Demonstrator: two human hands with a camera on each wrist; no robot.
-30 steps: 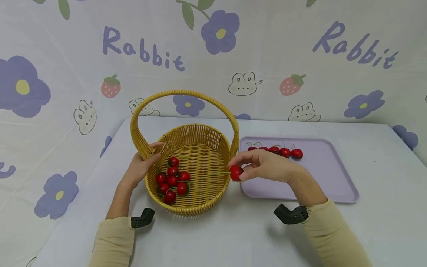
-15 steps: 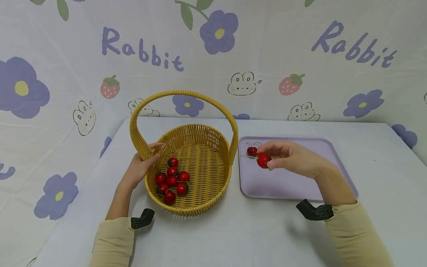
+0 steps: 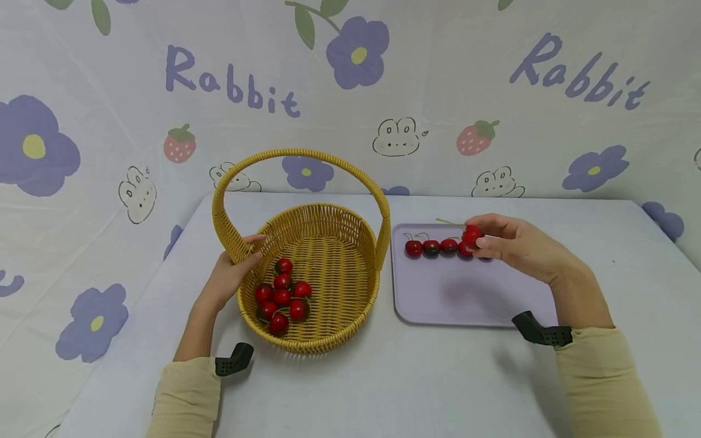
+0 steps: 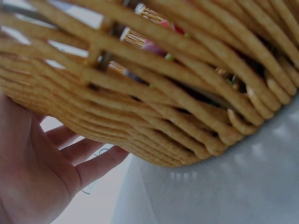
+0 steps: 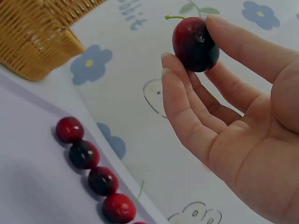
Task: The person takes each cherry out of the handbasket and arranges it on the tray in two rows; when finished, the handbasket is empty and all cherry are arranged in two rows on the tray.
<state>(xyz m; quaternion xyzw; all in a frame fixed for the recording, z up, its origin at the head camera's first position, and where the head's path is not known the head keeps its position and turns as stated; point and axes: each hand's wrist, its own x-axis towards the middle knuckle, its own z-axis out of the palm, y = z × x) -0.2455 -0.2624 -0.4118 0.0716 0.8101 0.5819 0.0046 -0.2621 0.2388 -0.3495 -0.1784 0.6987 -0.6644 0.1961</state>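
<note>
Right hand (image 3: pixel 530 249): thumb and fingertips pinch round dark-red cherry (image 5: pixel 195 44), raised. Below fingers, row of red cherries (image 3: pixel 431 247) on lilac rectangular tray (image 3: pixel 424 298); leftward, round golden wicker basket (image 3: pixel 336 286), left hand (image 3: pixel 226 274) gripping rim. Seemingly placing step; next calls for lowering, parting fingertips.

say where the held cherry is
In the head view, the held cherry is right of the basket, pinched in the right hand near the right end of the cherry row on the tray.
</note>
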